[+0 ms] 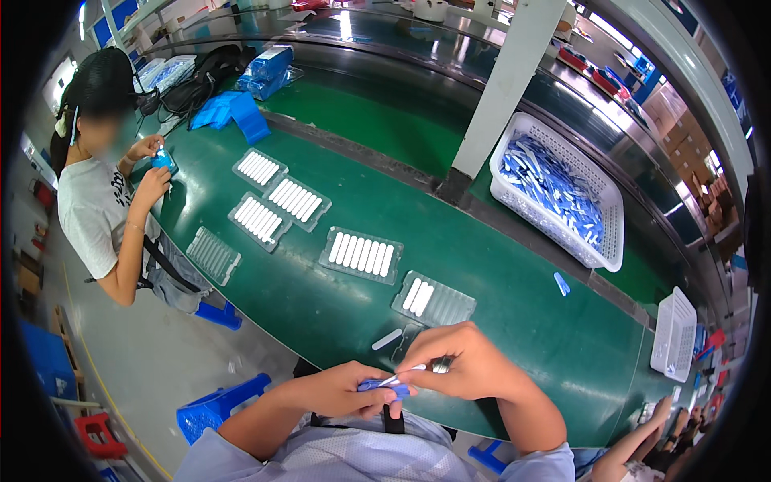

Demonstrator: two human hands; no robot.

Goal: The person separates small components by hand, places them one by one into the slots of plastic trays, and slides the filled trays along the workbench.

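Held blue strips (400,392) fast in the left hand (351,390), pinched a white stick (389,380) against them in the right hand (455,361), near the close edge of the tabletop (321,309). Probably risked dropping the stick through a loose pinch, or skewing the strips through uneven pressure.

Min. 6 clear trays (213,255) are counted, 5 of them stocked w/ white strips (366,255); in the nearest, 3 strips are seen. 1 loose strip (387,339) is noted close by. 2 white baskets (542,225) are seen; blue pcs. (554,189) in the lg. one can't be counted. Min. 3 blue stools (201,414) & 1 red stool (100,434) are noted.
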